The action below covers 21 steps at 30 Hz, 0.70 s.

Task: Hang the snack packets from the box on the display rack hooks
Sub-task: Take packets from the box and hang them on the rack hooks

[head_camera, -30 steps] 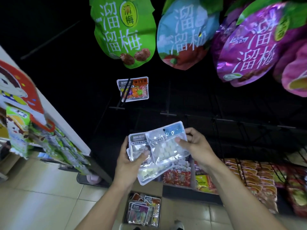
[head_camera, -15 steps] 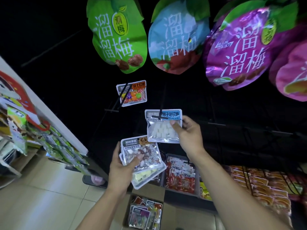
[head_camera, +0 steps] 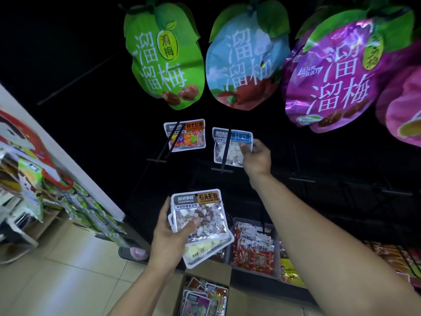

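Raised since before, right hand (head_camera: 256, 156) pinches one hooked packet (head_camera: 230, 147); left hand (head_camera: 169, 236) grips seemingly two packets (head_camera: 200, 222).

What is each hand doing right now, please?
Left hand: grips a stack of packets.
Right hand: pinches the blue-label packet on the hook.

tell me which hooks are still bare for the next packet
Bare hooks run right of the blue-label packet the right hand grips. Crowded: the orange-label packet on its left, big plum bags above, packed bins below.
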Tool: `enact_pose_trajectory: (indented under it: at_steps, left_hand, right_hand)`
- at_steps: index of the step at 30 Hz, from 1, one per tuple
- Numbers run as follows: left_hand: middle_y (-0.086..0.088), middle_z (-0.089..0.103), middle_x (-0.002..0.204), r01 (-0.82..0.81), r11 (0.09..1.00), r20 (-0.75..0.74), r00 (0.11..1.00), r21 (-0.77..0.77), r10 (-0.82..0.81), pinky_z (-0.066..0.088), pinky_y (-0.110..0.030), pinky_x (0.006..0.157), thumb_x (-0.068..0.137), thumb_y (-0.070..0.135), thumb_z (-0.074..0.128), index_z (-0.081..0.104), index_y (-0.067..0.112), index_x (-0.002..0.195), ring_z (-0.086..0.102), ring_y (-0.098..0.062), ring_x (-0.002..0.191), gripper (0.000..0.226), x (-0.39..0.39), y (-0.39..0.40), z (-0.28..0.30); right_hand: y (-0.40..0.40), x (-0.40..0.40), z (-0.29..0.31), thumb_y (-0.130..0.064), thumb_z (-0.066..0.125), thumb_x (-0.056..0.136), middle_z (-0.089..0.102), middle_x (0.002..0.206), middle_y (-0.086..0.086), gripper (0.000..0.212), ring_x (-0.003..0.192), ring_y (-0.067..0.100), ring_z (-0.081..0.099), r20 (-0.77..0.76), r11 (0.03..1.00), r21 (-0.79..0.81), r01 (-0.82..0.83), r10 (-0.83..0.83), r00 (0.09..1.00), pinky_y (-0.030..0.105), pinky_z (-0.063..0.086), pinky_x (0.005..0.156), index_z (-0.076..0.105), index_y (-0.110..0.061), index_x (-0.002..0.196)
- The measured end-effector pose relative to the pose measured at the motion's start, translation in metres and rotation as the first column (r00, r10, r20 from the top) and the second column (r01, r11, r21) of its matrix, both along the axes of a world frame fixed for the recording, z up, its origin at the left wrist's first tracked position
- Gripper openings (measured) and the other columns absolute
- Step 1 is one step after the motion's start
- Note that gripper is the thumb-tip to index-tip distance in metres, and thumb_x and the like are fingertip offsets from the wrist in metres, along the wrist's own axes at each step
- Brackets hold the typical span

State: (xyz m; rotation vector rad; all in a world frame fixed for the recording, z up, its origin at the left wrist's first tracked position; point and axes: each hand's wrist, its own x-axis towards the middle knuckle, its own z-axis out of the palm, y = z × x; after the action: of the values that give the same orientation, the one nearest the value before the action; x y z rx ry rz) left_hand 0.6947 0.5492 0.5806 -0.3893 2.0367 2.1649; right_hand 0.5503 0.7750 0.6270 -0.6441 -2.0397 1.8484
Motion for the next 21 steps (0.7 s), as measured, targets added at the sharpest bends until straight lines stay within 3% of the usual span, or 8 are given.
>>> enact_pose_trajectory:
  at_steps: [4,6,8,11,14,16,18,21]
  left_hand:
    - [0.023,0.076,0.11,0.02,1.0,-0.014,1.0,-0.015,-0.02,0.062,-0.03,0.08,0.072,0.026,0.087,0.04,0.046,0.15,0.075,-0.006,0.1,0.093,-0.004,-0.005,0.006]
    - [0.021,0.076,0.111,0.03,0.999,-0.011,0.999,-0.014,-0.03,0.062,-0.035,0.084,0.067,0.032,0.087,0.04,0.045,0.15,0.076,-0.008,0.1,0.096,-0.007,-0.007,0.009]
    - [0.018,0.076,0.115,0.05,0.999,-0.009,0.999,-0.015,-0.05,0.061,-0.042,0.091,0.066,0.033,0.087,0.04,0.046,0.15,0.075,-0.01,0.103,0.097,-0.011,-0.009,0.009]
    - [0.017,0.075,0.118,0.065,0.998,-0.012,0.998,-0.004,-0.065,0.06,-0.043,0.094,0.066,0.034,0.088,0.04,0.047,0.15,0.074,-0.01,0.106,0.097,-0.015,-0.007,0.009]
    - [0.016,0.074,0.119,0.072,0.997,-0.013,0.997,0.034,-0.071,0.059,-0.042,0.094,0.067,0.031,0.089,0.038,0.046,0.151,0.074,-0.01,0.107,0.1,-0.018,-0.002,0.01]
    - [0.013,0.075,0.121,0.085,0.994,-0.014,0.996,0.063,-0.084,0.059,-0.044,0.095,0.067,0.028,0.089,0.037,0.042,0.153,0.074,-0.013,0.108,0.102,-0.02,0.002,0.009]
    - [0.011,0.076,0.12,0.112,0.99,-0.008,0.994,0.089,-0.111,0.06,-0.046,0.095,0.07,0.023,0.089,0.038,0.04,0.152,0.075,-0.016,0.108,0.098,-0.021,0.007,0.006]
    - [0.017,0.077,0.112,0.166,0.981,0.009,0.986,0.102,-0.168,0.061,-0.042,0.092,0.076,0.014,0.088,0.038,0.047,0.146,0.076,-0.014,0.104,0.092,-0.022,0.015,0.004]
  right_hand:
    - [0.004,-0.023,-0.005,-0.021,0.066,0.098,0.075,0.092,0.004,0.01,0.089,0.022,0.072,0.009,1.0,-0.007,0.012,-0.011,1.0,0.047,0.059,0.091,0.068,-0.021,0.088]
    - [0.006,-0.029,-0.009,-0.022,0.067,0.097,0.075,0.093,0.006,0.009,0.09,0.02,0.072,0.023,1.0,0.001,0.017,-0.017,1.0,0.047,0.058,0.093,0.071,-0.014,0.096]
    - [0.007,-0.026,-0.011,-0.025,0.073,0.094,0.075,0.106,0.002,0.026,0.102,0.02,0.071,0.049,0.999,0.018,0.035,-0.035,0.998,0.043,0.056,0.099,0.07,-0.015,0.117]
    - [0.005,0.01,-0.012,-0.031,0.082,0.085,0.062,0.127,-0.002,0.066,0.116,0.016,0.062,0.156,1.0,-0.03,0.007,-0.002,0.988,0.035,0.05,0.104,0.052,-0.019,0.142]
    - [-0.011,0.073,-0.008,-0.05,0.084,0.078,0.07,0.119,-0.003,0.057,0.105,0.015,0.068,0.323,0.97,-0.129,-0.205,0.236,0.916,0.039,0.058,0.095,0.061,-0.024,0.123]
    - [-0.023,0.107,-0.008,-0.057,0.084,0.074,0.075,0.107,-0.004,0.053,0.097,0.012,0.072,0.406,0.934,-0.142,-0.327,0.356,0.841,0.034,0.061,0.085,0.066,-0.023,0.112]
    - [-0.03,0.125,-0.014,-0.05,0.089,0.07,0.077,0.1,-0.001,0.052,0.089,0.013,0.075,0.424,0.933,-0.112,-0.343,0.357,0.832,0.03,0.061,0.078,0.067,-0.021,0.109]
    - [-0.028,0.136,-0.02,-0.025,0.093,0.07,0.078,0.096,0.011,0.046,0.08,0.02,0.077,0.382,0.964,-0.143,-0.225,0.263,0.886,0.031,0.062,0.069,0.067,-0.013,0.106]
